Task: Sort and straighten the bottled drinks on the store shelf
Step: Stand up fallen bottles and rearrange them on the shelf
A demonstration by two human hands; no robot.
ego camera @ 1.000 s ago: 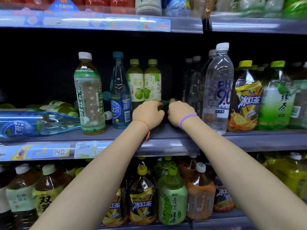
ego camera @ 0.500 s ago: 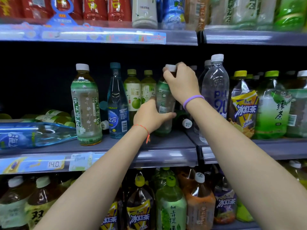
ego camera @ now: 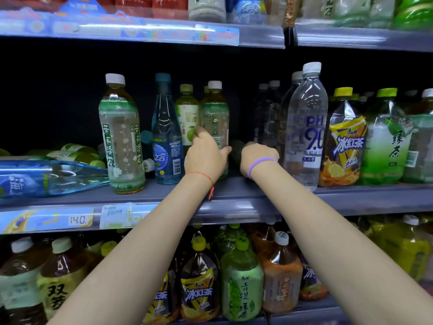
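Head view, middle shelf (ego camera: 234,191): left hand (ego camera: 205,158) was wrapped around the lower body of an upright green-label tea bottle (ego camera: 215,113), which stood mid-shelf just right of the blue soda bottle (ego camera: 166,137). Right hand (ego camera: 259,156) was closed over a dark bottle lying on its side (ego camera: 235,151), just right of the tea bottle; fingers hidden, so grip only judged as closed. Progress looked partial: several bottles stood upright at the front, including the tall tea bottle (ego camera: 121,137) left and the clear water bottle (ego camera: 307,127) right. Left to do: the dark lying bottle, a blue bottle on its side (ego camera: 51,177) at far left, and green-capped bottles lying behind it (ego camera: 75,153). Types also looked mixed, so sorting seemed unfinished. Shelf was grey metal with a price-tag strip (ego camera: 79,219) on the near edge, dark at the back; stocked rows sat above and below in a store aisle.
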